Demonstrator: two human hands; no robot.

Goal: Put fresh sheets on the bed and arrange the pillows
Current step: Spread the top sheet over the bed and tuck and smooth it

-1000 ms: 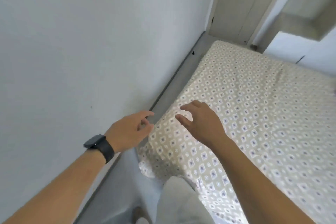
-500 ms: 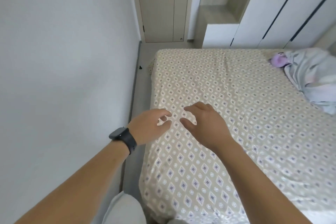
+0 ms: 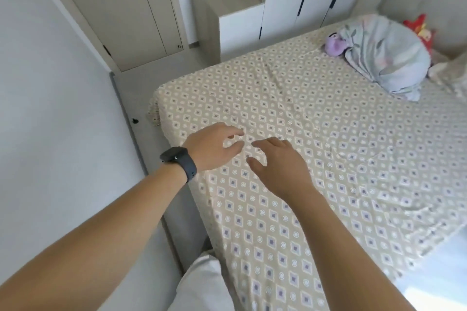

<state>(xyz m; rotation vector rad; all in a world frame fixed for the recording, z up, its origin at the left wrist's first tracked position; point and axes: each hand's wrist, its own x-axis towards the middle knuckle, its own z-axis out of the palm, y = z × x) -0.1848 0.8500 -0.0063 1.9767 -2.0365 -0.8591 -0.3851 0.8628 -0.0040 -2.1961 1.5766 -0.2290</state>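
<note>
Both hands reach out over the patterned sheet [image 3: 316, 159], side by side and near each other but apart. The left hand [image 3: 214, 146], with a dark watch [image 3: 179, 159] on its wrist, has its fingers loosely spread and slightly bent, holding nothing — whether the fingertips touch the fabric cannot be told. The right hand [image 3: 280, 166], just beside it, is likewise relaxed, fingers and thumb apart, palm down over the sheet. The sheet lies spread across the mattress under and beyond both hands, lightly wrinkled ahead of the fingers. Far beyond the right hand lies a bundled pale bedding heap [image 3: 386, 58], with a purple plush toy [image 3: 334, 44] touching it and a red toy [image 3: 420, 29] behind.
</note>
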